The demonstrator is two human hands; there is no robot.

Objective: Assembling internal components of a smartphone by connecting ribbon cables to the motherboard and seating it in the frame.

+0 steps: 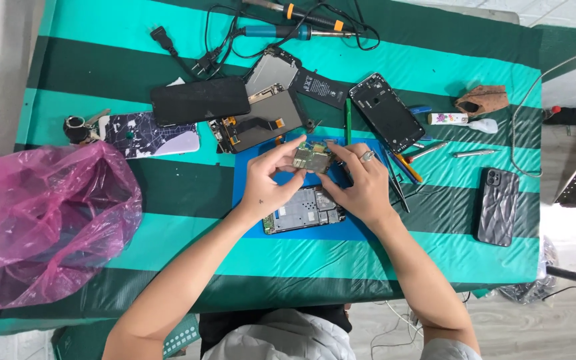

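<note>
Both hands pinch one small circuit board (312, 159) just above the blue mat (248, 187): the left hand (271, 180) holds its nine o'clock edge, the right hand (361, 183) its three o'clock edge. It looks light, thin, stiff and fragile, best held by the bare edges, off the components. An opened phone frame (303, 210) lies at six o'clock on the bench (435, 67).

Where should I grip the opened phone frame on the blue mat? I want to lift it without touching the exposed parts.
Judging from the head view, take the opened phone frame by its two long outer edges, coming down from above. It lies flat, open side up, on the blue mat, with the left hand and right hand above it.
</note>
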